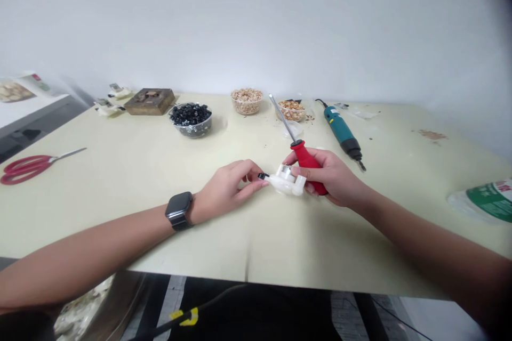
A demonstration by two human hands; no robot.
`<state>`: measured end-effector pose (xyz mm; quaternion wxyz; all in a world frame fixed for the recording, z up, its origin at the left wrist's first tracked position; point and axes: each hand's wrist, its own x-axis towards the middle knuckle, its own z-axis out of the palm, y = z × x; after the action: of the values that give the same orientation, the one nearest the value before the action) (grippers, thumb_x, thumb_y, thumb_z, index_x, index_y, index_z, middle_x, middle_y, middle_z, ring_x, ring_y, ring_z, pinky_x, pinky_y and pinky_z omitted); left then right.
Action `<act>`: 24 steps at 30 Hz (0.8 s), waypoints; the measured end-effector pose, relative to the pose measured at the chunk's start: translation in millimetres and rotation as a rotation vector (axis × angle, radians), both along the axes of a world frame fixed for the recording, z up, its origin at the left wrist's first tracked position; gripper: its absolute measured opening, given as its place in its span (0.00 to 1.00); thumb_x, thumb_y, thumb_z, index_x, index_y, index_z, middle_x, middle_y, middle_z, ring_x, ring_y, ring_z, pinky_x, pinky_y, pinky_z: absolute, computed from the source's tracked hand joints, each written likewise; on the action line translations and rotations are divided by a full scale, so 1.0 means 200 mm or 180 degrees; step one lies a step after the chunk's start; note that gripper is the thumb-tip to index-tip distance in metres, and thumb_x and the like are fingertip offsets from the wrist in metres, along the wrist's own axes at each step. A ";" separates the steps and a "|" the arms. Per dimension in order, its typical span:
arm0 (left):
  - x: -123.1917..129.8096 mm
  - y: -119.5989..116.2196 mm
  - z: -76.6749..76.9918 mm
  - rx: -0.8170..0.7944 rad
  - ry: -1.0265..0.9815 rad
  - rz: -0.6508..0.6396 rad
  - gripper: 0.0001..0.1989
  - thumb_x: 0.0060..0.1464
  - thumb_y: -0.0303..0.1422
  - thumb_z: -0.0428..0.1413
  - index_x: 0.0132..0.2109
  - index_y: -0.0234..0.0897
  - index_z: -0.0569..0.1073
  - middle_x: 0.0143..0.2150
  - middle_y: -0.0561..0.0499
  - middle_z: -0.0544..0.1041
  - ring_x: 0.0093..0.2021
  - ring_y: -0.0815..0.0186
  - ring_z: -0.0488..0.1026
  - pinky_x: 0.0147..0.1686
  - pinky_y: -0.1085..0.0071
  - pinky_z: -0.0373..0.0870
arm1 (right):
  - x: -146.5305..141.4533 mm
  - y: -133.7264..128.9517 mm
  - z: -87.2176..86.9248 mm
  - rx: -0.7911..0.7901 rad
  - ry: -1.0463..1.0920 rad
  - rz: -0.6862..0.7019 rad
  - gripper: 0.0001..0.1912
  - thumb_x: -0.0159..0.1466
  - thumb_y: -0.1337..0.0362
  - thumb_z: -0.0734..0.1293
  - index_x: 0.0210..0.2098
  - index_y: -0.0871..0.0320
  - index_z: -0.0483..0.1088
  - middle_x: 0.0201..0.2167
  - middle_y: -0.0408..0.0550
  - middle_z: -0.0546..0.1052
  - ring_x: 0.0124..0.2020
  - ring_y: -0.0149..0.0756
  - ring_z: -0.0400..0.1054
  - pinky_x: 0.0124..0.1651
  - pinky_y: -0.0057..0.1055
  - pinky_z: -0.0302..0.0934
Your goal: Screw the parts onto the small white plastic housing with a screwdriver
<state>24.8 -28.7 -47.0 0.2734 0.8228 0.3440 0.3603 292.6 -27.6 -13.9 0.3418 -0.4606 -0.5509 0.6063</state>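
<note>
My right hand [332, 173] is closed round a screwdriver [307, 162] with a red handle, its metal shaft pointing up and to the left. Between the thumb and fingers of that same hand sits a white plastic part [285, 184] with raised posts. My left hand [236, 184], a black watch on its wrist, pinches a small black plastic piece [263, 176] against the left end of the white part. Whether the black piece is seated in it I cannot tell. Both hands are just above the table.
Behind the hands stand a tub of black pieces [192, 127] and two tubs of small tan parts [247, 104] [291, 112]. A teal electric screwdriver [342, 130] lies at right, red scissors [30, 168] at left. A metal block [151, 102] sits back left, a labelled bottle [490, 201] far right.
</note>
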 end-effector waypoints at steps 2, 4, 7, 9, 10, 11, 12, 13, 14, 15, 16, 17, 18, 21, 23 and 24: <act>0.03 -0.02 0.01 -0.0718 -0.0475 0.0137 0.18 0.66 0.48 0.61 0.47 0.36 0.74 0.38 0.49 0.79 0.36 0.68 0.74 0.37 0.71 0.71 | -0.02 0.00 -0.01 -0.0039 0.0182 -0.0203 0.26 0.55 0.50 0.83 0.44 0.57 0.74 0.23 0.39 0.71 0.17 0.24 0.58 0.17 0.23 0.48; 0.06 -0.04 0.02 -0.1580 -0.1074 -0.0103 0.21 0.66 0.49 0.61 0.51 0.35 0.73 0.45 0.45 0.80 0.42 0.65 0.78 0.45 0.68 0.76 | -0.04 0.00 -0.02 -0.0031 0.0368 -0.0384 0.27 0.55 0.50 0.82 0.44 0.56 0.72 0.25 0.39 0.71 0.17 0.24 0.58 0.17 0.23 0.48; 0.09 -0.08 0.02 -0.2406 -0.1600 -0.0959 0.23 0.67 0.46 0.61 0.59 0.36 0.70 0.63 0.39 0.75 0.63 0.59 0.74 0.67 0.58 0.71 | -0.07 -0.01 -0.03 0.0038 0.0457 -0.0465 0.27 0.56 0.49 0.82 0.45 0.56 0.71 0.25 0.39 0.71 0.18 0.25 0.60 0.18 0.24 0.50; 0.11 -0.11 0.01 -0.2480 -0.1661 -0.1237 0.25 0.66 0.44 0.62 0.63 0.39 0.66 0.72 0.38 0.65 0.71 0.56 0.67 0.73 0.55 0.64 | -0.09 -0.02 -0.04 0.0110 0.0371 -0.0413 0.28 0.56 0.48 0.81 0.46 0.56 0.71 0.24 0.38 0.70 0.19 0.26 0.60 0.19 0.23 0.52; 0.11 -0.12 0.01 -0.2456 -0.1674 -0.1217 0.28 0.66 0.43 0.63 0.66 0.41 0.63 0.75 0.39 0.61 0.73 0.56 0.64 0.74 0.55 0.63 | -0.10 -0.03 -0.05 0.0154 0.0302 -0.0369 0.28 0.57 0.48 0.81 0.46 0.56 0.71 0.23 0.38 0.70 0.19 0.26 0.60 0.19 0.23 0.52; 0.11 -0.13 0.00 -0.2423 -0.1682 -0.1129 0.31 0.65 0.43 0.64 0.68 0.43 0.60 0.76 0.39 0.59 0.73 0.56 0.63 0.74 0.54 0.63 | -0.11 -0.03 -0.05 0.0201 0.0223 -0.0327 0.27 0.58 0.48 0.81 0.47 0.55 0.70 0.22 0.37 0.69 0.18 0.26 0.60 0.19 0.23 0.53; 0.11 -0.13 0.00 -0.2399 -0.1685 -0.1020 0.34 0.65 0.43 0.64 0.69 0.45 0.56 0.76 0.39 0.58 0.73 0.56 0.63 0.73 0.54 0.64 | -0.12 -0.04 -0.05 0.0244 0.0140 -0.0289 0.27 0.58 0.48 0.81 0.47 0.55 0.70 0.21 0.37 0.69 0.18 0.26 0.60 0.20 0.23 0.54; 0.11 -0.14 -0.01 -0.2381 -0.1674 -0.0926 0.36 0.65 0.43 0.64 0.70 0.46 0.53 0.74 0.39 0.60 0.71 0.57 0.65 0.71 0.55 0.66 | -0.13 -0.05 -0.05 0.0280 0.0059 -0.0255 0.27 0.58 0.49 0.81 0.46 0.55 0.70 0.20 0.36 0.68 0.18 0.26 0.60 0.20 0.24 0.55; 0.12 -0.14 -0.01 -0.2364 -0.1646 -0.0862 0.37 0.65 0.43 0.64 0.70 0.47 0.50 0.72 0.39 0.62 0.68 0.58 0.68 0.69 0.56 0.68 | -0.14 -0.06 -0.05 0.0315 -0.0015 -0.0224 0.27 0.58 0.49 0.81 0.46 0.55 0.70 0.20 0.36 0.68 0.18 0.26 0.60 0.20 0.24 0.55; 0.12 -0.14 -0.01 -0.2345 -0.1602 -0.0830 0.37 0.66 0.43 0.63 0.69 0.47 0.49 0.69 0.39 0.65 0.64 0.59 0.70 0.66 0.58 0.70 | -0.15 -0.07 -0.04 0.0347 -0.0081 -0.0188 0.27 0.57 0.49 0.81 0.46 0.55 0.70 0.20 0.36 0.69 0.18 0.27 0.60 0.20 0.24 0.56; 0.12 -0.14 -0.01 -0.2316 -0.1555 -0.0813 0.35 0.66 0.43 0.62 0.68 0.46 0.50 0.66 0.40 0.68 0.60 0.61 0.72 0.62 0.60 0.72 | -0.16 -0.08 -0.04 0.0374 -0.0150 -0.0147 0.26 0.58 0.49 0.81 0.46 0.55 0.70 0.21 0.36 0.69 0.18 0.27 0.60 0.20 0.25 0.57; 0.12 -0.14 -0.01 -0.2266 -0.1530 -0.0803 0.32 0.67 0.43 0.62 0.66 0.45 0.51 0.63 0.41 0.69 0.56 0.63 0.73 0.58 0.63 0.73 | -0.16 -0.09 -0.04 0.0391 -0.0232 -0.0105 0.26 0.58 0.49 0.81 0.46 0.55 0.70 0.21 0.37 0.69 0.18 0.27 0.60 0.20 0.25 0.57; 0.12 -0.14 -0.01 -0.2193 -0.1534 -0.0785 0.29 0.67 0.43 0.62 0.64 0.45 0.53 0.61 0.42 0.70 0.53 0.64 0.73 0.55 0.65 0.73 | -0.17 -0.09 -0.04 0.0419 -0.0317 -0.0080 0.26 0.59 0.48 0.80 0.46 0.55 0.70 0.22 0.38 0.70 0.19 0.27 0.60 0.20 0.25 0.57; 0.10 -0.11 -0.02 -0.1963 -0.1551 -0.0584 0.26 0.65 0.44 0.63 0.59 0.43 0.59 0.53 0.47 0.71 0.44 0.68 0.71 0.46 0.70 0.71 | -0.14 -0.09 -0.05 0.0736 -0.0583 -0.0108 0.25 0.62 0.48 0.78 0.49 0.54 0.71 0.34 0.43 0.77 0.21 0.27 0.63 0.23 0.27 0.60; 0.08 -0.09 -0.03 -0.1893 -0.1456 -0.0404 0.26 0.64 0.46 0.64 0.58 0.42 0.61 0.47 0.50 0.70 0.40 0.70 0.68 0.41 0.72 0.69 | -0.10 -0.06 -0.06 0.1181 -0.0873 -0.0169 0.22 0.66 0.47 0.75 0.51 0.54 0.71 0.40 0.46 0.79 0.26 0.28 0.67 0.29 0.28 0.63; 0.07 -0.08 -0.03 -0.1913 -0.1401 -0.0339 0.26 0.64 0.47 0.64 0.58 0.42 0.61 0.45 0.51 0.69 0.38 0.71 0.67 0.38 0.72 0.68 | -0.08 -0.04 -0.06 0.1443 -0.1089 -0.0203 0.20 0.68 0.47 0.73 0.51 0.53 0.71 0.40 0.46 0.79 0.28 0.30 0.68 0.32 0.29 0.64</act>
<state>38.4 -44.7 -53.7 0.5884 0.6255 0.3241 0.3967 277.4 -36.4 -26.9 0.3571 -0.4851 -0.7072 0.3701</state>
